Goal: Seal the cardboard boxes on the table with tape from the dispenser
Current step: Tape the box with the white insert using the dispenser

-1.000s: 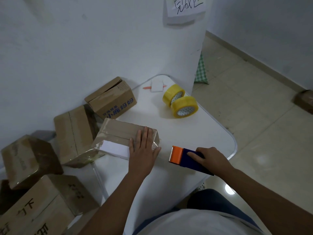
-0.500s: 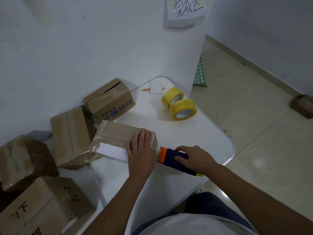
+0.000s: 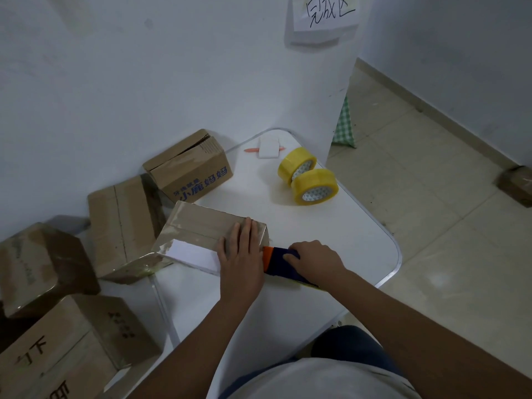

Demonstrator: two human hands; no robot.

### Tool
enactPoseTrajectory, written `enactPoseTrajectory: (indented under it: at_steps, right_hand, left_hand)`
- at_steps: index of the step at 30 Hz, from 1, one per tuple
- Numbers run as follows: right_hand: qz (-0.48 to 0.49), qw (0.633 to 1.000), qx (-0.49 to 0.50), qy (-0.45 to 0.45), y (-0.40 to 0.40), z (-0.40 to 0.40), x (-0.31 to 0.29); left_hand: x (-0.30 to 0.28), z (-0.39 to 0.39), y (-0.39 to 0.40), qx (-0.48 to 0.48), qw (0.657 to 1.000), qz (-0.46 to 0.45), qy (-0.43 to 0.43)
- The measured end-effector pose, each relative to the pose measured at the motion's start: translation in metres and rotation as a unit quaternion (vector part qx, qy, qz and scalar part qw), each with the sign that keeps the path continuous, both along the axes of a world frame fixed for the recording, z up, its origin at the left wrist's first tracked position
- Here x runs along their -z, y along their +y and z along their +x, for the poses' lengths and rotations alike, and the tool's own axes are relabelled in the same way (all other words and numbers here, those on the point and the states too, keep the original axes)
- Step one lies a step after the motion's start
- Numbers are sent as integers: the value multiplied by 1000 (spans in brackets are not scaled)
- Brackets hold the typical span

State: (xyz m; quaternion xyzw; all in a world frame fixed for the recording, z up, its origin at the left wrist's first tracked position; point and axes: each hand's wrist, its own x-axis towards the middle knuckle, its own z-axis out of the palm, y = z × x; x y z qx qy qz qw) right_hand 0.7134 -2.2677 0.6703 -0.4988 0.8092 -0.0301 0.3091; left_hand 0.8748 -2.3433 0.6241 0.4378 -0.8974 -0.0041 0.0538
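Left hand (image 3: 240, 251): flat, fingers straight and together, palm pressing down on the near right end of the box (image 3: 201, 228). It grasps nothing.

Right hand (image 3: 312, 259): fingers curled over the dispenser (image 3: 280, 262), gripping its dark blue body. The orange front end of the dispenser sits against the right end face of the box, just beside the left hand. A strip of yellow shows under the dispenser's rear edge; what it is cannot be told.

Box: lies near the left edge of the table (image 3: 359, 240), long side slanting away to the left. Top is glossy with tape. A white label (image 3: 193, 254) covers part of its near face.

Table: white, rounded corners, metal rim. Two yellow tape rolls (image 3: 309, 180) stand touching each other toward the far right. A white pad (image 3: 269, 145) lies at the far edge on top of an orange pen (image 3: 252, 150).

Beyond the left edge: a printed box (image 3: 193, 171) with blue lettering against the wall, a plain box (image 3: 123, 226) beside it, a dented box (image 3: 43, 266) further left, and a marked box (image 3: 72, 341) nearest the person.

Room: white wall, with a paper sign (image 3: 325, 15) bearing handwritten characters. Pale tiled floor (image 3: 431, 197) to the right, a green checked cloth (image 3: 344, 125) behind the wall corner, and a brown parcel (image 3: 516, 184) at the far right edge.
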Motion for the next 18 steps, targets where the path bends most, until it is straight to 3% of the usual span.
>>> enactPoseTrajectory:
  at_steps: [5, 8, 11, 14, 16, 18]
  right_hand:
    - [30, 993, -28, 108, -5, -4, 1]
    - [55, 990, 15, 128, 2, -26, 6]
    - [-2, 985, 32, 170, 5, -29, 14]
    - [-45, 993, 58, 88, 4, -13, 33]
    - [-26, 998, 59, 5, 5, 0, 46]
    - [-54, 998, 32, 5, 9, 8, 54]
  left_hand:
    - [-6, 5, 2, 13, 1000, -5, 19]
    - [-8, 19, 5, 78, 997, -12, 21]
    - [-11, 33, 1, 157, 988, -5, 1]
    - [-17, 48, -5, 196, 980, 3, -20]
    - [-19, 61, -4, 166, 986, 17, -17]
    - [-18, 77, -1, 116, 992, 50, -9]
